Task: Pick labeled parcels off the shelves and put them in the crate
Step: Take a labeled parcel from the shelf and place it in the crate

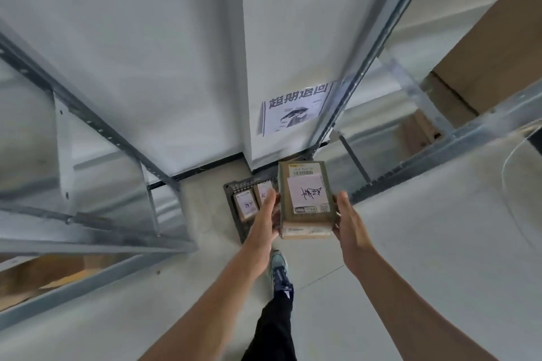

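I hold a brown cardboard parcel with a white handwritten label on top, between both hands, above the floor. My left hand presses its left side with straight fingers. My right hand grips the right side, thumb up along the edge. Below and behind it a dark crate sits on the floor against the wall, with two labeled parcels side by side inside. The parcel I hold hides the crate's right part.
Grey metal shelving stands at left with cardboard on its low shelf. More metal racking with large cardboard boxes is at right. A printed paper sign hangs on the white wall. My shoe is on the pale floor.
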Demonstrator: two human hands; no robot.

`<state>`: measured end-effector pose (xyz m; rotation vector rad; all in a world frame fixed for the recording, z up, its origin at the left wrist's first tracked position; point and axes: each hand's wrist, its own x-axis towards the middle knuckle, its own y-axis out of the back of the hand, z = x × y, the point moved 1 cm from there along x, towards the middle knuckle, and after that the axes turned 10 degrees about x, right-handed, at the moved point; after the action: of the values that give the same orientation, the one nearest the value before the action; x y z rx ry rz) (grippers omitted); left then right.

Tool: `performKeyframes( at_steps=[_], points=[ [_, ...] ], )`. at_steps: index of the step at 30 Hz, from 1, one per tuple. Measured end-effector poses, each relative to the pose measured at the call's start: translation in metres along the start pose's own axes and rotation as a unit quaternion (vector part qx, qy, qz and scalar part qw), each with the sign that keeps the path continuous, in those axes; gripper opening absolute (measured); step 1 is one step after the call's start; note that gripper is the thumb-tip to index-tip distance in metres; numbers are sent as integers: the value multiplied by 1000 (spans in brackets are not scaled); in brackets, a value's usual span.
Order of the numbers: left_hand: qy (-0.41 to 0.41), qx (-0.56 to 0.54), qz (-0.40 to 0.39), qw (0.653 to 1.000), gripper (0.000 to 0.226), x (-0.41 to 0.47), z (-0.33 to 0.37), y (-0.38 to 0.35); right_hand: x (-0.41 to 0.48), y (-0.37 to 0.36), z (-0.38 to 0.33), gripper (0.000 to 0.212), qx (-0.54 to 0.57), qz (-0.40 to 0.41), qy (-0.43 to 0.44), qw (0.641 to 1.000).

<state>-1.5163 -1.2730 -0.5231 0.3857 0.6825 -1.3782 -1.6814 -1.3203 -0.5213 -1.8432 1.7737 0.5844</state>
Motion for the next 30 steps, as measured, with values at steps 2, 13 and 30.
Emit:
performKeyframes(
  at_steps=[2,13,30],
  points=[
    [21,-12,6,1000,50,32,1,-4,37,4,-3,66,-21,-1,-28,999],
    [101,-43,42,993,49,165,-23,-16,203,27,20,52,-91,-29,-118,988],
    [233,-37,106,966,118,415,-196,-13,473,50,186,61,-195,-69,-212,955]
  ],
)
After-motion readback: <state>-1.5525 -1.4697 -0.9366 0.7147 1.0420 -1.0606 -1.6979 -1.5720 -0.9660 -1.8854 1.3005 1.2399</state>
